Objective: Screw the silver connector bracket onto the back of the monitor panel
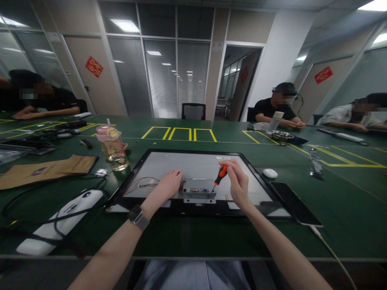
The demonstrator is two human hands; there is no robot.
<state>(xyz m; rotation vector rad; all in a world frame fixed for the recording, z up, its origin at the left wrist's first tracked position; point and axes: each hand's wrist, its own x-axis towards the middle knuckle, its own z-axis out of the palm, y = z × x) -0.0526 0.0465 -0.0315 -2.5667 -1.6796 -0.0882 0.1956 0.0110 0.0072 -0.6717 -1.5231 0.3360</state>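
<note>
On the green table lies a flat display panel [157, 160] with a black frame and a grey-white back. A metal box with connector ports [199, 193] stands on the panel near its front edge. My left hand [169, 183] is closed against the left end of this box, its fingertips partly hidden. In my right hand [238, 179] is an orange and black screwdriver [221, 175], gripped by the handle and tilted. The screwdriver's tip points down at the right end of the box; whether it touches a screw is too small to tell. Thin wires [145, 181] lie left of my left hand.
To the left are a pink-lidded drink cup [111, 147], a brown paper bag [45, 171] and a white power strip [66, 221] with black cables. A charging phone [296, 203] and a white earbud case [270, 173] lie right. Several people sit across the table.
</note>
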